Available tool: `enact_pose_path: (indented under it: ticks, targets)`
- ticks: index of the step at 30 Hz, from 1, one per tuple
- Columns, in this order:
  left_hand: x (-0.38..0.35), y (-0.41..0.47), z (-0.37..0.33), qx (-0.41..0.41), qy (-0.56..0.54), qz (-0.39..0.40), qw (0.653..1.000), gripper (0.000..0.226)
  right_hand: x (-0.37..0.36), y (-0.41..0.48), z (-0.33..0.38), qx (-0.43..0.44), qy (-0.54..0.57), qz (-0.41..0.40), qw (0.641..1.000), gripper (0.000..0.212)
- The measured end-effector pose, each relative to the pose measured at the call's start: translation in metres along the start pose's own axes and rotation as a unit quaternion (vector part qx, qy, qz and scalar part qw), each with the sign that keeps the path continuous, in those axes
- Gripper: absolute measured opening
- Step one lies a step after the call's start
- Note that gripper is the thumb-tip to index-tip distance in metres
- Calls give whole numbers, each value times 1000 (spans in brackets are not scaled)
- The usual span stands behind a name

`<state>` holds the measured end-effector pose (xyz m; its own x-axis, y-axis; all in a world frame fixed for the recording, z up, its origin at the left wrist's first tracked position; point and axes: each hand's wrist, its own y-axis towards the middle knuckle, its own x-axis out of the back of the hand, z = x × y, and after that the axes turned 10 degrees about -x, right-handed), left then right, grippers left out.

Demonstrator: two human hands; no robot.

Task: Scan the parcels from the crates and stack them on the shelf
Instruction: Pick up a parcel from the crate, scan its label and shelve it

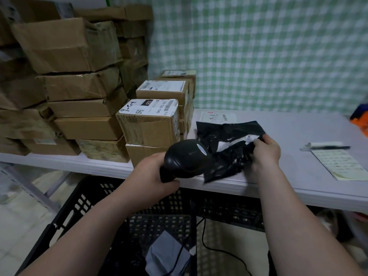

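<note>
The left hand (152, 172) grips the black scanner (186, 157); the right hand (264, 151) pinches the black bag parcel (221, 134) lying on the worktop (298, 176). Below, the black crate (99, 180) holds a grey parcel (165, 253).

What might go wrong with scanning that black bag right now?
The label on the black bag looks creased under the right hand, so the scanner in the left hand may misread it. The bag also reaches the table edge and might slip into the crate below.
</note>
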<state>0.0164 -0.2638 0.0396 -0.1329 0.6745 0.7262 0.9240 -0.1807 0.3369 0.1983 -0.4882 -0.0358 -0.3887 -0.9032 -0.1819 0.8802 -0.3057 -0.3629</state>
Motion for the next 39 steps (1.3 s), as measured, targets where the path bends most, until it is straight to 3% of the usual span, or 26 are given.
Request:
enact_pose_path:
  ticks: [3,5,7,8,10,12,13,15,16,20,24,26,29,31,34,39]
  targets:
    - [-2,2,0,-2,-6,0,1000,43,0,0,-10,-12,-148,74,986,14]
    - [-2,2,0,1,-13,-2,1000,41,-1,-6,-11,53,-327,36,943,27]
    - [-3,2,1,3,-17,-8,1000,41,-3,-18,-7,146,-408,-20,901,50]
    - [-3,2,2,4,-18,-10,1000,41,-4,-25,-3,199,-413,-12,889,55]
    - [-2,2,3,7,-21,-13,1000,40,-8,-35,4,287,-429,102,850,57]
    - [-2,1,4,11,-27,-12,1000,39,-10,-43,4,246,-490,259,795,70]
    - [-2,1,5,13,-29,-12,999,40,-10,-45,0,211,-548,301,751,77]
    - [-1,-1,6,14,-29,-14,999,42,-12,-43,-12,164,-658,307,668,74]
    - [-1,-1,7,16,-28,-15,999,42,-14,-41,-18,159,-679,294,654,67]
    - [2,-8,11,30,-37,-11,999,42,-21,-29,-27,203,-671,211,682,51]
    - [8,-19,15,49,-33,-12,998,42,-28,-32,-34,268,-714,126,635,49]
    - [13,-24,17,61,-27,-14,998,44,-33,-40,-36,298,-709,107,630,51]
    - [20,-34,22,89,-28,-21,995,38,-36,-61,-41,396,-588,103,698,50]
    - [26,-41,27,106,-33,-27,993,34,-37,-78,-47,462,-493,96,731,34]
    - [35,-56,39,136,-52,-35,989,35,-46,-104,-59,520,-467,105,708,17]
    - [42,-90,79,226,-95,-50,968,34,-67,-130,-111,518,-517,220,645,26]
